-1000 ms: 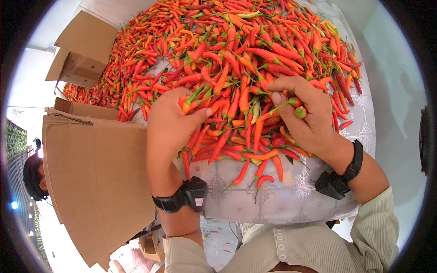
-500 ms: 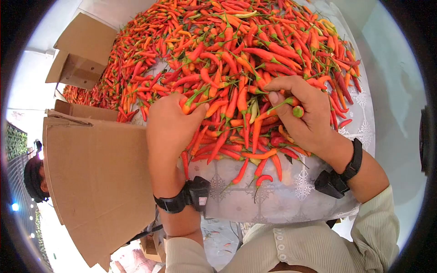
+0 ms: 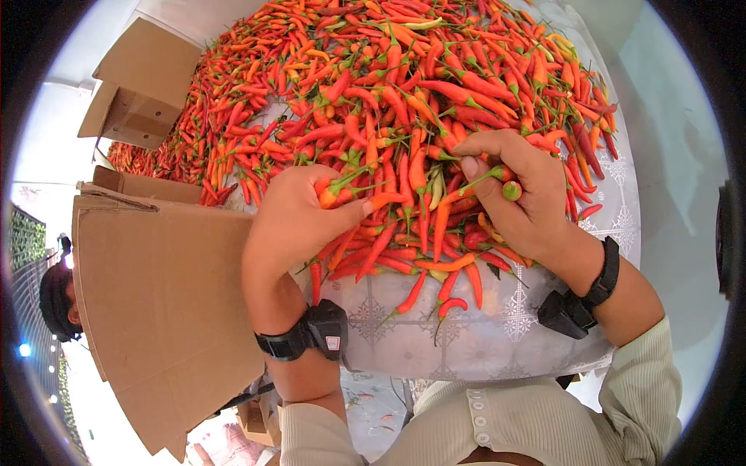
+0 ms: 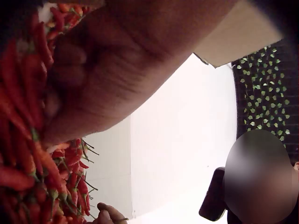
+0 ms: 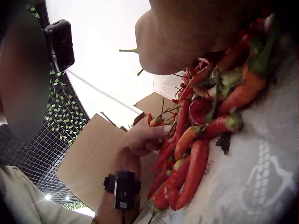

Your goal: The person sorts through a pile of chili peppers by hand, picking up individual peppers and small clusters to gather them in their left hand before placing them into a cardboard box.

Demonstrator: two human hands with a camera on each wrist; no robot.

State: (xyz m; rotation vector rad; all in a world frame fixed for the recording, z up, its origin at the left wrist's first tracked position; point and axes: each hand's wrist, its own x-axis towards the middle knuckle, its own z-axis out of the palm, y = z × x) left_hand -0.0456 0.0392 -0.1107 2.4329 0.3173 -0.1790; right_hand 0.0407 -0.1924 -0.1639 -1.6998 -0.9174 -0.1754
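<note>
No txt or nos. legible; white label [image 3: 332, 342] on L wrist cam [image 3: 327, 317] (tiny, blurred) unreadable.

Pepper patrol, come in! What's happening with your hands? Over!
Left hand grips chilies, stems poking out. Right hand grips chilies too. Big pile on table. Cardboard box beside left arm, nothing seen blocking hands.
</note>
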